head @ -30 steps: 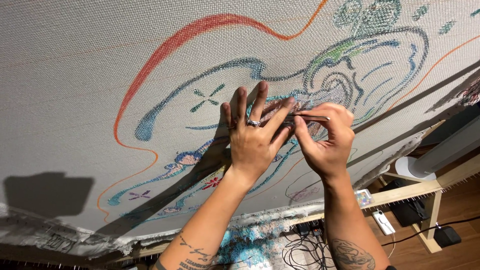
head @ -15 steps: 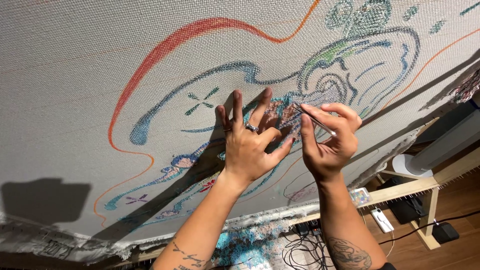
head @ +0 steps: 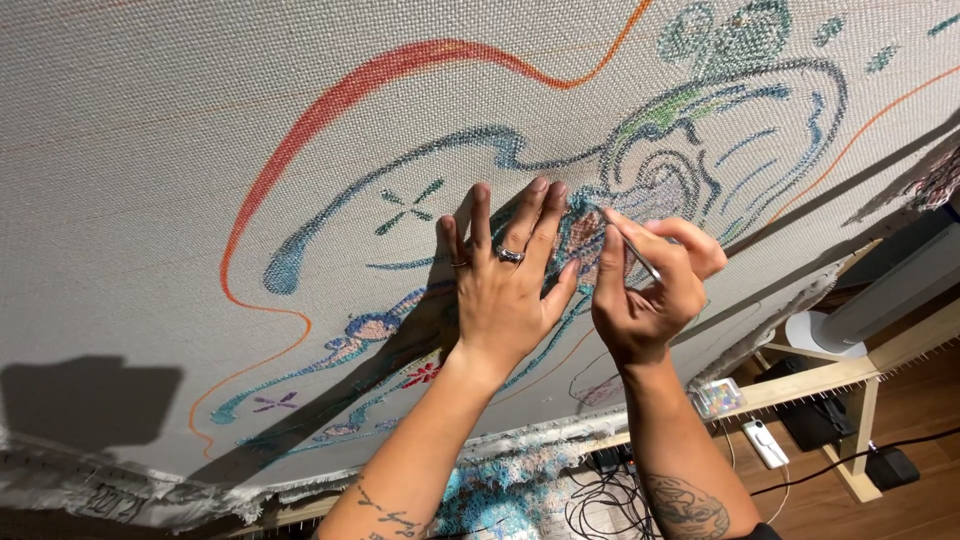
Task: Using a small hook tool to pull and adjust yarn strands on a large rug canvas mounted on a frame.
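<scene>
Pale woven cloth [head: 180,150], stretched taut on a wooden frame [head: 850,372], is what we press against here. Our left hand [head: 505,290] lies flat on it with the fingers [head: 523,215] spread and reaching upward, rings on two of them, the fingertips resting on a patch of stitched blue and pink yarn [head: 580,225]. Just beside it, our right hand [head: 650,285] has its fingers [head: 612,245] pressed together in a pinch around a thin metal tool [head: 640,258], whose tip meets the cloth at the edge of that same stitched patch, close to the left fingertips. We cannot tell what kind of tool it is. The two hands sit nearly touching, with both tattooed forearms rising from the bottom of the view. Around the hands the cloth carries a drawn and partly stitched design: a blue outline [head: 400,175] curling to the left, a thick red line [head: 330,110] arcing above it, an orange line [head: 840,150] running off to the right, and green and teal shapes [head: 720,30] near the top. Our arms throw dark shadows across the cloth lower left. Below the frame, dark cables [head: 600,495] lie tangled, and a white remote-like object [head: 765,442] rests on the wooden floor [head: 930,420].
</scene>
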